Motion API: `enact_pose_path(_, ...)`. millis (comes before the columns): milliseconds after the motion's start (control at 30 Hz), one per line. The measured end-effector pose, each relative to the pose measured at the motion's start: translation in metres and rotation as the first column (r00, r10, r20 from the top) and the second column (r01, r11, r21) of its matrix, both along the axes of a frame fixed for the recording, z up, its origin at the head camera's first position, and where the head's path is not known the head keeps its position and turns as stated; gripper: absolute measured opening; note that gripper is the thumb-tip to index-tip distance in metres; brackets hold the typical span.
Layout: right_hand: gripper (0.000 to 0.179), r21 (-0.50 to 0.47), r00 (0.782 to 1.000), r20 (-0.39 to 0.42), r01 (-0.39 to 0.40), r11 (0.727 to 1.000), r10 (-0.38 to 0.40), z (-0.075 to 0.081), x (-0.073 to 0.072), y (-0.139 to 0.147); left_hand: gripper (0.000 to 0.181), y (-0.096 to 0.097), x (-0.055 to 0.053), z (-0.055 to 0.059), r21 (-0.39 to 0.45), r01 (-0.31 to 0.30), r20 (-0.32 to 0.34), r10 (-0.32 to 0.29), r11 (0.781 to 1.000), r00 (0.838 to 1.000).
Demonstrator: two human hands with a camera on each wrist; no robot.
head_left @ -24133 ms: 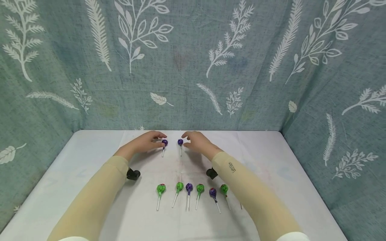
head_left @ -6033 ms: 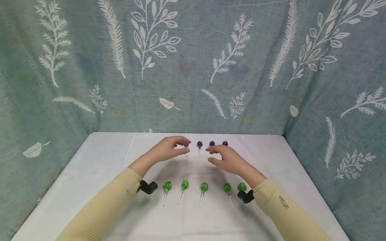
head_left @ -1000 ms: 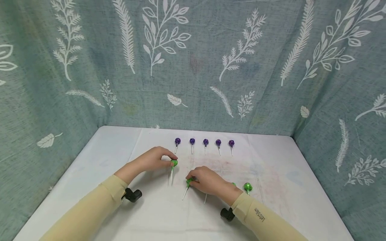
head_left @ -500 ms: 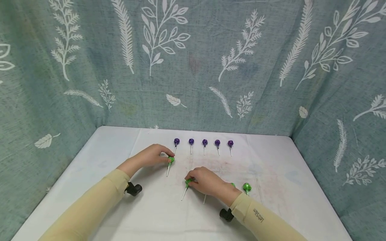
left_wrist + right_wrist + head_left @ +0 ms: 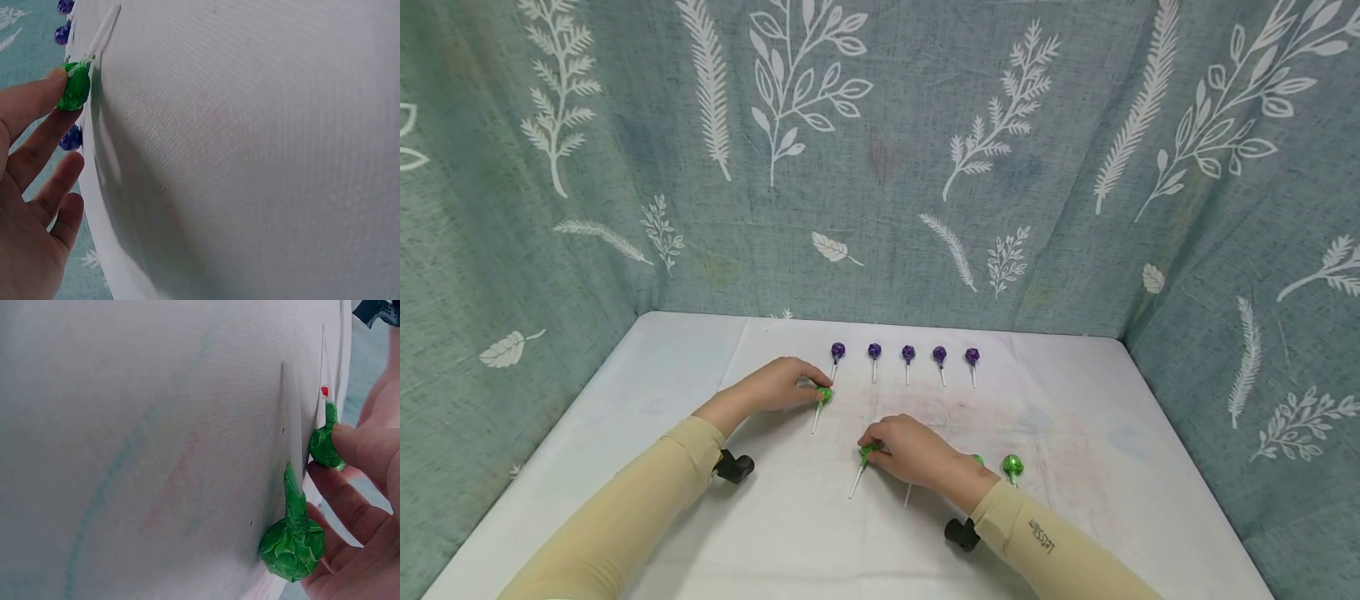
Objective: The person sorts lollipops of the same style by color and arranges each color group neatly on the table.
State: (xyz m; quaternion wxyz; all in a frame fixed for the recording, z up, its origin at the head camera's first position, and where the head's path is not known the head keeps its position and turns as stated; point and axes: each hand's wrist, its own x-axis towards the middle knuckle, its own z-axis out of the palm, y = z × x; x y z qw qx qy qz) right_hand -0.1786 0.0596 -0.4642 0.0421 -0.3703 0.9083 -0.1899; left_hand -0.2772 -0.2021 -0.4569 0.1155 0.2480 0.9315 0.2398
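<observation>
My left hand (image 5: pixel 778 385) pinches a green-wrapped lollipop (image 5: pixel 76 87) by its head, between thumb and index finger. Its white stick slants toward the front of the table, just in front of the leftmost purple lollipop (image 5: pixel 838 351). Closer to me, my right hand (image 5: pixel 913 450) has thumb and fingertips on the head of a second green lollipop (image 5: pixel 325 444), whose stick lies toward me. Another green lollipop (image 5: pixel 292 550) lies on the cloth beside the right hand's fingers; in the head view that hand covers its head and only the stick shows.
Several purple lollipops form a row near the back edge, the rightmost purple lollipop (image 5: pixel 972 357) at its end. To the right lie a green lollipop (image 5: pixel 1012 465) and one partly hidden by the right wrist (image 5: pixel 977 459). A patterned curtain (image 5: pixel 880 167) encloses the white table (image 5: pixel 760 533).
Purple lollipops once mixed among the green ones now stand in the back row. Over the last second my left hand carried its green lollipop backward; the right hand stayed in place.
</observation>
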Motion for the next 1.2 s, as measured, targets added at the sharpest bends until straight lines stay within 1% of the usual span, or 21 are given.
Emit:
enact_pose_path(233, 0.019, 0.015, 1.0, 0.005, 0.005, 1.0, -0.005, 0.0, -0.001, -0.001, 0.025, -0.001, -0.001, -0.003, 0.0, 0.001, 0.007, -0.001, 1.0, 1.0)
enact_pose_path(333, 0.019, 0.017, 1.0, 0.012, 0.006, 1.0, -0.006, 0.001, -0.001, -0.002, 0.026, -0.002, -0.001, -0.004, 0.002, -0.007, 0.012, 0.007, 1.0, 1.0)
enact_pose_path(600, 0.019, 0.015, 0.999, 0.03, 0.015, 1.0, -0.015, 0.001, 0.0, -0.002, 0.027, -0.003, -0.002, -0.01, 0.038, -0.019, 0.018, 0.019, 0.999, 1.0)
enact_pose_path(800, 0.019, 0.014, 1.0, 0.016, 0.018, 1.0, -0.018, 0.001, 0.0, -0.001, 0.029, -0.002, -0.003, -0.011, 0.048, -0.028, 0.03, 0.026, 0.998, 0.999)
enact_pose_path(1067, 0.02, 0.013, 1.0, 0.024, 0.019, 1.0, -0.019, 0.003, 0.001, 0.0, 0.028, -0.002, -0.002, -0.01, 0.056, -0.031, 0.033, 0.029, 0.998, 0.999)
enact_pose_path(1200, 0.02, 0.017, 1.0, 0.011, 0.013, 1.0, -0.013, 0.004, 0.001, 0.0, 0.029, -0.002, -0.001, -0.009, 0.056, -0.031, 0.033, 0.029, 0.998, 0.999)
